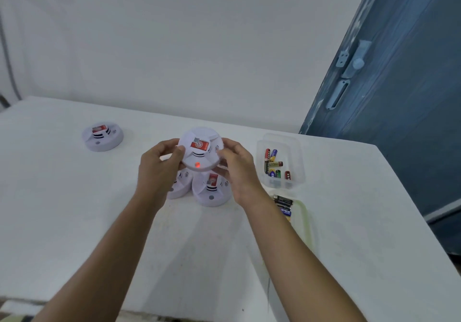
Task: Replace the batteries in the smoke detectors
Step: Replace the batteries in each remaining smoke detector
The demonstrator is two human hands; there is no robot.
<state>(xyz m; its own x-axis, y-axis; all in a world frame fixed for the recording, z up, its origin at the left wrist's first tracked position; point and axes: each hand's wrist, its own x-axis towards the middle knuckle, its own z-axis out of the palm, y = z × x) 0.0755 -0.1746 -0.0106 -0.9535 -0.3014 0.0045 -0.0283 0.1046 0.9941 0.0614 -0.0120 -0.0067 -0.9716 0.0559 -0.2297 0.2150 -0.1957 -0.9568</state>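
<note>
Smoke detector [200,152] gripped between both hands — raised above table [74,222].

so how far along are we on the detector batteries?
Likely done: the far-left detector, set apart. In hand: the left hand and right hand grip the held detector, its red light lit. Likely left: the front detector and the part-hidden detector on the table under it. Batteries lie in the clear box and the tray.

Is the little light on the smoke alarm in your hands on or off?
On. The light on the held smoke alarm glows red; the alarm beneath shows only grey.
</note>
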